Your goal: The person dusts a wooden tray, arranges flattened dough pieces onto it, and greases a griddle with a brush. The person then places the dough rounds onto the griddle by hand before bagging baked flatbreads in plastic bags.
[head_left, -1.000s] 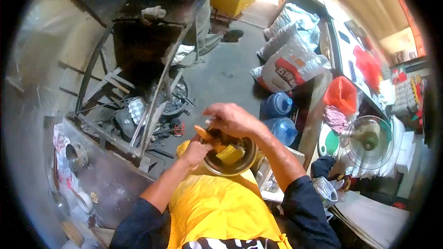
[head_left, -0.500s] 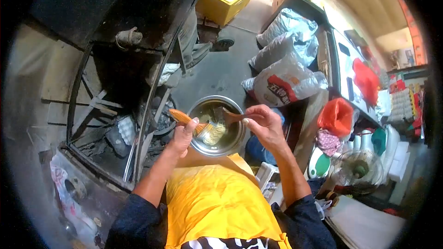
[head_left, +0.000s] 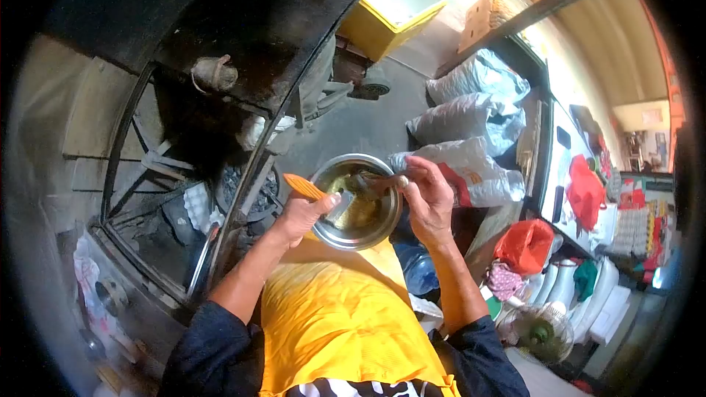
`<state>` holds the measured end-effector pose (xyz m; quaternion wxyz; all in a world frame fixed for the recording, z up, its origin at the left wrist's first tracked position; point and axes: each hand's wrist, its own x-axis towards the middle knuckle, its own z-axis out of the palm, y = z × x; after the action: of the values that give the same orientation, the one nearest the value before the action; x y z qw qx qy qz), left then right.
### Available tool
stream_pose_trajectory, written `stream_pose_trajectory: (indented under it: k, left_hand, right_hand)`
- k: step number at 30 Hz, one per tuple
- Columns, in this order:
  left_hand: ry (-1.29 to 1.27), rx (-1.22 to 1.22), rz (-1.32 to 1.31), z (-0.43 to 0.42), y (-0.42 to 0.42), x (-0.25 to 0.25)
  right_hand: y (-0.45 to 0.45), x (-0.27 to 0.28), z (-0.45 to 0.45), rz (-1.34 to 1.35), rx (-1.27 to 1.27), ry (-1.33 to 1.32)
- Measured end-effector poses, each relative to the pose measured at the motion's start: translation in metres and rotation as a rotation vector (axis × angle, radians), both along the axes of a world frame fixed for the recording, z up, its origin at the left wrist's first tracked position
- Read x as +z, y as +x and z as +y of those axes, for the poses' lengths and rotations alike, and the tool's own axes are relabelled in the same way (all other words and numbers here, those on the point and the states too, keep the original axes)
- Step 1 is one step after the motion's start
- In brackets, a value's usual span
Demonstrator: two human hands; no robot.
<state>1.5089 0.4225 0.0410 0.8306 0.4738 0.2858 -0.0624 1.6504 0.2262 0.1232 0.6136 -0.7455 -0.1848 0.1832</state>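
My left hand (head_left: 298, 219) grips an orange-handled tool (head_left: 301, 187), my right hand (head_left: 429, 200) a brown tool (head_left: 380, 184), both over the steel bowl (head_left: 354, 245) between them. Uneven pressure could tip it, spilling yellowish contents. Count: two tools, one bowl, three sacks (head_left: 460, 118) beyond my right.

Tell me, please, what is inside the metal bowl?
Inside the metal bowl are yellowish contents and the lower ends of the orange-handled tool and the brown-handled tool. What lies directly beneath those ends is covered and cannot be seen.
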Motion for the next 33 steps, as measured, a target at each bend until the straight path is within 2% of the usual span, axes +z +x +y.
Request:
stream_pose_trajectory:
  k: [3,5,7,8,9,12,15,17,18,23,25,26,27,29,31,33]
  left_hand:
    - [-0.096,0.002,-0.016,-0.011,0.012,0.014]
    - [-0.123,0.013,-0.038,-0.028,0.026,0.016]
    - [-0.175,0.111,-0.222,-0.052,0.041,0.010]
    - [-0.142,0.088,-0.135,-0.061,0.043,0.009]
    - [-0.080,0.122,-0.076,-0.072,0.044,0.006]
    - [-0.094,0.198,-0.051,-0.102,0.052,0.000]
    - [-0.058,0.249,0.148,-0.127,0.066,0.000]
    - [-0.083,0.317,0.131,-0.139,0.075,-0.008]
    - [-0.132,0.385,0.105,-0.145,0.078,-0.009]
    - [-0.174,0.364,0.002,-0.155,0.095,-0.002]
    - [-0.179,0.419,0.019,-0.156,0.105,0.004]
    - [0.020,0.295,0.075,-0.156,0.106,0.004]
    - [0.025,0.296,0.072,-0.157,0.108,0.005]
    - [-0.164,0.349,0.058,-0.157,0.114,0.006]
    - [-0.175,0.386,0.063,-0.162,0.120,-0.003]
    - [-0.203,0.412,0.077,-0.167,0.127,-0.018]
  right_hand:
    - [0.028,0.005,0.020,-0.026,0.110,0.003]
    - [0.048,0.011,0.034,0.033,0.367,-0.069]
    - [0.064,0.007,0.042,0.172,0.641,-0.147]
    - [0.066,0.012,0.041,-0.022,0.707,-0.133]
    - [0.071,0.014,0.039,-0.250,0.696,-0.157]
    - [0.085,0.031,0.025,-0.426,0.757,-0.241]
    - [0.086,0.020,0.011,-0.676,0.855,-0.322]
    - [0.085,0.022,-0.003,-0.720,0.906,-0.273]
    - [0.087,0.019,-0.011,-0.724,0.847,-0.191]
    - [0.115,0.012,-0.011,-0.678,0.761,-0.307]
    - [0.117,0.022,0.005,-0.868,0.808,-0.318]
    - [0.117,0.024,0.007,-0.858,0.892,-0.356]
    - [0.116,0.030,0.008,-0.855,0.925,-0.302]
    - [0.116,0.022,0.007,-0.821,0.903,-0.269]
    - [0.119,0.022,0.006,-0.855,0.876,-0.247]
    - [0.121,0.014,0.003,-0.736,0.981,-0.345]
